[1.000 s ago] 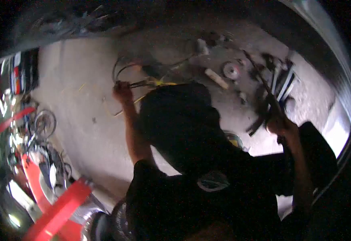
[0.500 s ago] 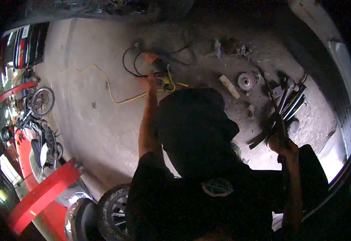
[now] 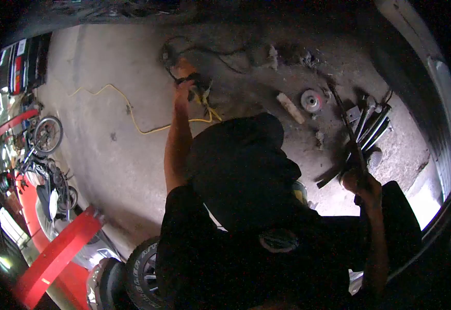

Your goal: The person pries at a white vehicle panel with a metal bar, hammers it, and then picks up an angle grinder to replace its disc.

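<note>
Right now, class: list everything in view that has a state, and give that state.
Left hand: on the power tool, grip unclear.
Right hand: closed round the rod.
Rod: held slanting over the floor.
Yellow cord: slack, snaking across floor.
Disc: lying flat, loose.
Motorcycle: parked upright.

left hand point(image 3: 182, 92) grips power tool point(image 3: 198, 84)

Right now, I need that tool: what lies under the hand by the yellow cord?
Under the left hand lies a dark power tool, with the yellow cord trailing away. The hand hides its handle.
</note>
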Action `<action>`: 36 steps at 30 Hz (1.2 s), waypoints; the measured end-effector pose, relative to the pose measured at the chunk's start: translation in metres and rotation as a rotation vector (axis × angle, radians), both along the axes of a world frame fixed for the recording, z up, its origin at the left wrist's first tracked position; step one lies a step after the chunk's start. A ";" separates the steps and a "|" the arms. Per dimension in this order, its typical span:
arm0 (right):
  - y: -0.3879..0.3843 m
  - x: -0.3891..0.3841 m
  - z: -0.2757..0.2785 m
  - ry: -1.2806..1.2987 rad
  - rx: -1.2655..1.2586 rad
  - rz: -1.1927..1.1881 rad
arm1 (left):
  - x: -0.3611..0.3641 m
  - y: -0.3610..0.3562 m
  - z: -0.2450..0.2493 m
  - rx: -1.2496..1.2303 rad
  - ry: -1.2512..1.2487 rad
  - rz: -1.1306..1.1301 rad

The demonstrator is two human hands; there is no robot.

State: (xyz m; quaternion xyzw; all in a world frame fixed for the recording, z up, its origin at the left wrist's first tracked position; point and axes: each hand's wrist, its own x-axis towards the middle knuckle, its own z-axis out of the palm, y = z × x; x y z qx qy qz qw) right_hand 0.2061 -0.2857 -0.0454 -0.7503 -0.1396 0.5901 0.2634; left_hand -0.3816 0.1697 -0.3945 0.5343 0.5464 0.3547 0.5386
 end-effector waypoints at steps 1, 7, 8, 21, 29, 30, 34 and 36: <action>0.001 0.000 -0.001 0.001 0.003 0.001 | 0.005 -0.004 0.010 -0.069 -0.101 0.154; 0.003 0.002 -0.005 -0.001 0.010 -0.003 | 0.000 -0.002 0.047 -0.361 0.346 0.218; 0.004 0.002 -0.005 0.001 0.013 -0.004 | 0.021 -0.011 0.076 0.036 0.581 0.227; 0.004 0.005 -0.007 -0.003 0.020 -0.002 | 0.137 -0.032 0.069 0.116 0.918 -0.134; 0.008 0.005 -0.014 0.000 0.021 -0.009 | 0.077 -0.002 0.016 0.086 -0.095 0.213; 0.009 0.005 -0.013 0.000 0.021 -0.010 | 0.080 -0.003 0.027 0.093 -0.215 0.160; 0.010 0.006 -0.013 -0.008 0.019 -0.010 | 0.088 0.007 0.036 0.053 -0.149 0.123; 0.010 0.005 -0.011 -0.018 0.026 -0.018 | 0.081 0.013 0.028 0.030 -0.024 0.136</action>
